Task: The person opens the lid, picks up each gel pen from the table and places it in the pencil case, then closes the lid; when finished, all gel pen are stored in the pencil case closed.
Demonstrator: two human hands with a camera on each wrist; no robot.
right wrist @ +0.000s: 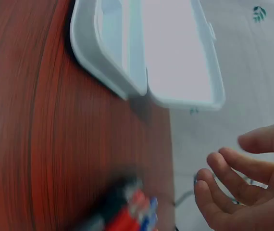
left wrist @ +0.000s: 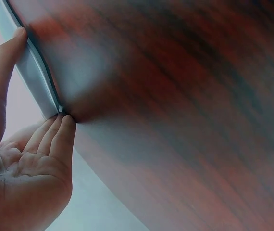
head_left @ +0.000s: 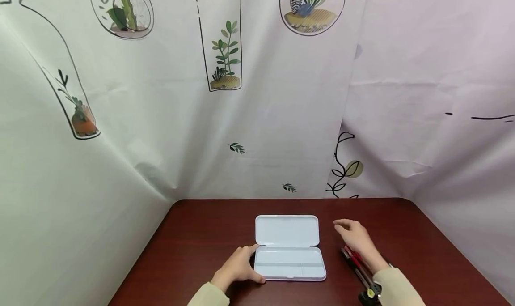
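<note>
A white pencil case [head_left: 287,280] lies on the table with its lid [head_left: 287,230] raised towards the back. Its tray has a long divider and a short cross divider, and nothing lies inside. My left hand [head_left: 239,265] grips the left end of the case, thumb at the front corner and fingers near the hinge side; in the left wrist view, thumb and fingertips press its edge. Over the table to the right, my right hand [head_left: 356,239] holds nothing, its fingers loosely bent. Below that hand lies a bunch of pens [head_left: 358,270], some black and one red, partly hidden by the forearm.
The dark red-brown table [head_left: 209,225] has rounded back corners. White cloth [head_left: 273,127] printed with plants in jars hangs behind it and along both sides. A black item with a yellow spot [head_left: 370,293] lies at the near end of the pens.
</note>
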